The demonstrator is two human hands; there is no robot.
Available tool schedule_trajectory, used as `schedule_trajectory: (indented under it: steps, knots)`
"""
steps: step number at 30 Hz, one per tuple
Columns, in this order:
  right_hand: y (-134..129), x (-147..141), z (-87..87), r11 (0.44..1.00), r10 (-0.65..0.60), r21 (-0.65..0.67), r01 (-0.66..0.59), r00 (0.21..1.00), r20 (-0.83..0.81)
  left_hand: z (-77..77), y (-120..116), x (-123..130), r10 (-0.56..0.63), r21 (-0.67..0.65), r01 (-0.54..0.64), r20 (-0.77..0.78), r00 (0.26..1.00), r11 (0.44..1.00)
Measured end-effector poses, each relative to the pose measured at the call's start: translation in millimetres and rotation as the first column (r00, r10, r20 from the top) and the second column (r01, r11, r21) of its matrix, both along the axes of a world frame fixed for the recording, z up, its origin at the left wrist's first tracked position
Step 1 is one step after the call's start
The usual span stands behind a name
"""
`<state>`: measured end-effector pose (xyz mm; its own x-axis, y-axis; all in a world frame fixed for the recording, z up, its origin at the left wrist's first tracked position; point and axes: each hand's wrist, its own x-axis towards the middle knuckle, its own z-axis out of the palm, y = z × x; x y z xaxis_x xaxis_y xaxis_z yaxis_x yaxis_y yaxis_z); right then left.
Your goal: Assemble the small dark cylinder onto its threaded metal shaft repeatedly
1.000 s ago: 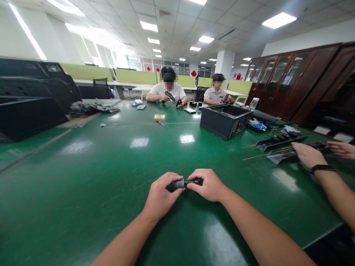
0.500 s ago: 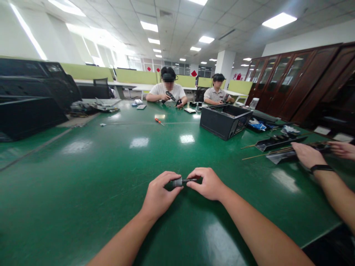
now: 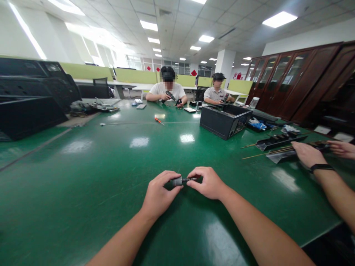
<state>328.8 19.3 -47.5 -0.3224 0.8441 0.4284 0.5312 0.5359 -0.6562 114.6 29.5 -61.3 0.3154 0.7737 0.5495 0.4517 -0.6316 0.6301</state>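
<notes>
Just above the green tabletop point(image 3: 116, 207), a small part with a grey cylindrical body point(image 3: 178, 181) and a thin, dark, ridged shaft lies level between my hands. My left hand point(image 3: 158, 194) is closed round the cylinder, thumb below and fingers above. The shaft points right into the closed fingertips of my right hand point(image 3: 208, 182), which pinch it near its far end. Fingers cover part of the cylinder, so its exact kind is unclear.
An orange screwdriver point(image 3: 158, 120) lies farther back. A black computer case point(image 3: 219, 123) stands at back right; another person's hands point(image 3: 309, 155) work on metal channels with thin rods at right. Two people sit opposite, one holding a power drill point(image 3: 170, 95). Black cases point(image 3: 30, 114) stand left.
</notes>
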Motion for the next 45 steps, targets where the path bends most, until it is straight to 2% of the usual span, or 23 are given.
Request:
schedule_trajectory:
  steps: [30, 45]
  knots:
    - [1.9, 3.3, 1.4, 1.000, -0.023, -0.009, 0.023, 1.000, -0.013, 3.6, -0.6, -1.3, 0.031, 0.072, -0.033, 0.021, 0.999, 0.997]
    - [4.6, 5.7, 0.4, 0.999, -0.042, -0.012, 0.042, 0.999, -0.018, 6.0, -0.1, -2.7, 0.053, 0.060, -0.055, 0.023, 0.998, 0.997]
